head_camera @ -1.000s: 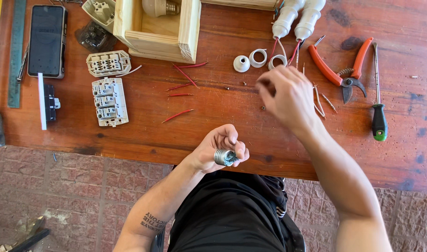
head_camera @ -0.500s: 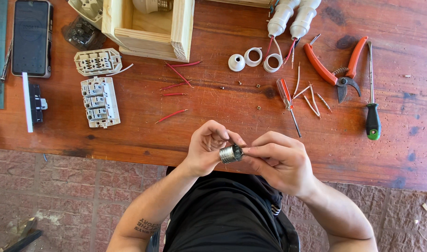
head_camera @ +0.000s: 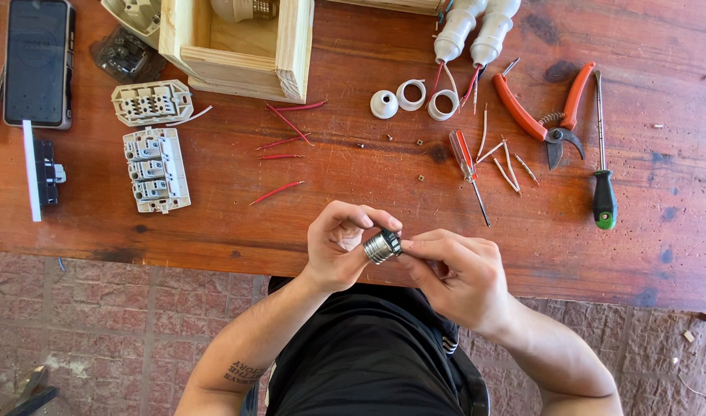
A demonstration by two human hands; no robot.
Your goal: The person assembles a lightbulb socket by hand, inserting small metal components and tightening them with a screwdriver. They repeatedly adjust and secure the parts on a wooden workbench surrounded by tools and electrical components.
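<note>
My left hand grips a small threaded metal lamp socket over the front edge of the wooden table. My right hand meets it from the right, its fingertips pinching the socket's dark end. Whether a small part sits between those fingertips is hidden. A small red-handled screwdriver lies on the table just beyond my hands.
Orange pliers, a green-handled screwdriver, white rings, two white lamp holders, red wire pieces, white switch modules, a phone and a wooden box lie on the table.
My right hand came back from the tools on the table to the socket in my left hand. The small red-handled screwdriver now lies on the table.
</note>
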